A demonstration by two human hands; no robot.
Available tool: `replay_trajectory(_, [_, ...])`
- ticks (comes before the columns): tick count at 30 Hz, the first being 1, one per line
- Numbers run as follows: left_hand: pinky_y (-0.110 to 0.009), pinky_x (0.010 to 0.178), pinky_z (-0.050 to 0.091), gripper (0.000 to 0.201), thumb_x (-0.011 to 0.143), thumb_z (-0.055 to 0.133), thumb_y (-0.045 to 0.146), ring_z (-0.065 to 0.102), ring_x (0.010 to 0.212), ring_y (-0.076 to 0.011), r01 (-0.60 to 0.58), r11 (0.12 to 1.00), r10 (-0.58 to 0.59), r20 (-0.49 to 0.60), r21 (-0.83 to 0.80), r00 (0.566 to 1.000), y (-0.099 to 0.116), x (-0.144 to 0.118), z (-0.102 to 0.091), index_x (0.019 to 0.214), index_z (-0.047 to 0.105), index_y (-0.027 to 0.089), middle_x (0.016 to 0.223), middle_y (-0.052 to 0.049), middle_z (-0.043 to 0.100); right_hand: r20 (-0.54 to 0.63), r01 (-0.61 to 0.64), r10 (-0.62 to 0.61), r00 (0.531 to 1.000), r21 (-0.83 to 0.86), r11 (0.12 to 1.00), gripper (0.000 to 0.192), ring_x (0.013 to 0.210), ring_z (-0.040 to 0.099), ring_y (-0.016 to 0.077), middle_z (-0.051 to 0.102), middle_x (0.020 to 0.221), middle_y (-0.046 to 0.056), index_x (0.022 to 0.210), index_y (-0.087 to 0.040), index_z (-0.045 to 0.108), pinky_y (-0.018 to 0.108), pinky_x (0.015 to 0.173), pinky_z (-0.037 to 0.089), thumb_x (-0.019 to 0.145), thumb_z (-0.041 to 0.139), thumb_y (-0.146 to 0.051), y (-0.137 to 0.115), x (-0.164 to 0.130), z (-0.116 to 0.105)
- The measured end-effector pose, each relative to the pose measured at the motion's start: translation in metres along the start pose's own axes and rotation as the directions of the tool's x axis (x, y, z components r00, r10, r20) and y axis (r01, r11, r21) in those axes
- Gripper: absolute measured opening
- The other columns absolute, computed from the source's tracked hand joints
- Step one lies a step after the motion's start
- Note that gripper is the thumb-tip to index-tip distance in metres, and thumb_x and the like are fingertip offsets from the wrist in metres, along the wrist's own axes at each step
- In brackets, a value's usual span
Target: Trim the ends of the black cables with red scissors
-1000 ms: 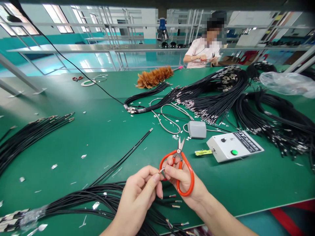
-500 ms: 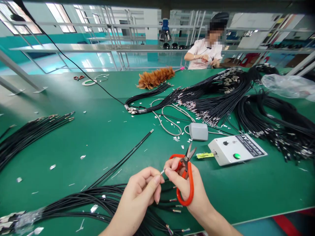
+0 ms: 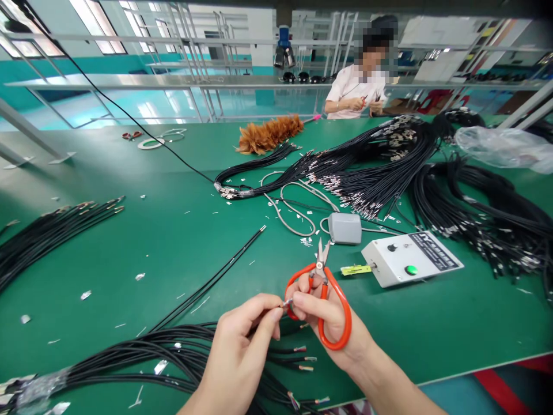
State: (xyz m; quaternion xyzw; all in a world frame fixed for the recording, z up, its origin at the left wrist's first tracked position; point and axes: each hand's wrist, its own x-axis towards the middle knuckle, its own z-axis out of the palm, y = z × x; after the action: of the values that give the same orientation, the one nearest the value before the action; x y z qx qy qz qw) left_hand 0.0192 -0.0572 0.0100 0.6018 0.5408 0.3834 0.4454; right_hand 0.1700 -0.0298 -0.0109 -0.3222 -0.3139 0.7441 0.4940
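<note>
The left hand [image 3: 242, 351] pinches a thin wire end [image 3: 285, 302] in a closed grip. The right hand [image 3: 328, 323] touches this same end with its fingertips and holds orange scissors [image 3: 322, 288], blades slightly open and pointing up. The wire end is short and silvery, low above the green bench [image 3: 181, 242].

Bright, even light, seemingly from the windows [image 3: 93, 11] at upper left; glare whitens the far floor [image 3: 142, 109]. Shadows are soft. Straight rails bow toward the edges, and corners look slightly smeared
</note>
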Motion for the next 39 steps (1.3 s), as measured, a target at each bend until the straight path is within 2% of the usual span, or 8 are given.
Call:
replay_trajectory(3, [-0.019,0.061,0.042,0.020,0.093,0.048,0.021,0.055,0.061,-0.0108,-0.123,0.986,0.127,-0.022,0.111,0.992,-0.002,-0.002,0.001,0.078,0.061,0.020,0.065,0.002,0.059,-0.010,-0.002,0.002,1.000,0.018,1.000,0.023,0.060,0.049,0.0100,0.059,0.068,-0.003,0.071,-0.019,0.054,0.024,0.064,0.038,0.072,0.078,-0.022,0.001,0.000,-0.001])
replay_trajectory(6, [-0.017,0.058,0.041,0.021,0.095,0.045,0.019,0.053,0.057,-0.0088,-0.190,0.962,0.197,-0.017,0.195,0.980,-0.005,-0.004,0.002,0.079,0.059,0.020,0.065,0.004,0.057,-0.058,0.001,-0.001,0.998,0.007,1.000,0.024,0.061,0.049,0.0102,0.058,0.066,-0.004,0.070,-0.019,0.054,0.025,0.064,0.038,0.071,0.078,-0.023,0.002,0.000,0.000])
replay_trajectory(10, [-0.016,0.053,0.039,0.023,0.095,0.043,0.019,0.049,0.050,-0.0077,-0.197,0.953,0.210,-0.032,0.231,0.977,-0.008,-0.005,0.004,0.078,0.057,0.020,0.060,0.006,0.054,-0.115,0.019,-0.018,0.993,0.008,1.000,0.024,0.061,0.048,0.0108,0.056,0.065,-0.004,0.071,-0.019,0.054,0.025,0.064,0.038,0.070,0.078,-0.024,0.006,-0.003,0.002])
replay_trajectory(16, [-0.015,0.053,0.041,0.014,0.093,0.048,0.017,0.051,0.052,-0.0079,-0.208,0.937,0.241,-0.092,0.279,0.966,-0.010,-0.001,0.006,0.084,0.059,0.021,0.062,0.006,0.056,-0.186,0.069,-0.065,0.980,0.016,0.997,0.025,0.062,0.048,0.0106,0.056,0.067,-0.005,0.074,-0.020,0.055,0.024,0.062,0.038,0.069,0.079,-0.024,0.012,-0.008,0.003])
replay_trajectory(26, [-0.012,0.054,0.045,0.013,0.089,0.054,0.013,0.056,0.053,-0.0067,-0.245,0.939,0.282,-0.128,0.243,0.951,-0.009,-0.003,0.007,0.083,0.061,0.022,0.065,0.007,0.061,-0.139,-0.032,0.068,0.988,0.242,0.970,0.028,0.067,0.056,0.0100,0.063,0.074,-0.003,0.075,-0.018,0.058,0.023,0.069,0.046,0.064,0.083,-0.017,0.015,-0.007,0.003])
replay_trajectory(34, [-0.011,0.052,0.046,0.013,0.089,0.055,0.012,0.058,0.051,-0.0062,-0.272,0.937,0.308,-0.150,0.221,0.939,-0.010,-0.003,0.007,0.082,0.060,0.022,0.063,0.007,0.061,-0.153,0.045,-0.025,0.988,0.134,0.990,0.030,0.073,0.057,0.0124,0.066,0.077,-0.001,0.076,-0.020,0.058,0.024,0.072,0.045,0.062,0.085,-0.019,0.015,-0.006,0.006])
replay_trajectory(39, [-0.011,0.059,0.047,0.015,0.089,0.055,0.008,0.061,0.058,-0.0052,-0.349,0.889,0.394,-0.108,0.295,0.913,-0.015,-0.005,0.006,0.090,0.060,0.021,0.072,0.006,0.066,-0.142,-0.051,0.078,0.987,0.183,0.982,0.030,0.071,0.058,0.0120,0.065,0.075,-0.001,0.074,-0.019,0.057,0.024,0.070,0.046,0.060,0.084,-0.016,0.010,-0.006,0.008])
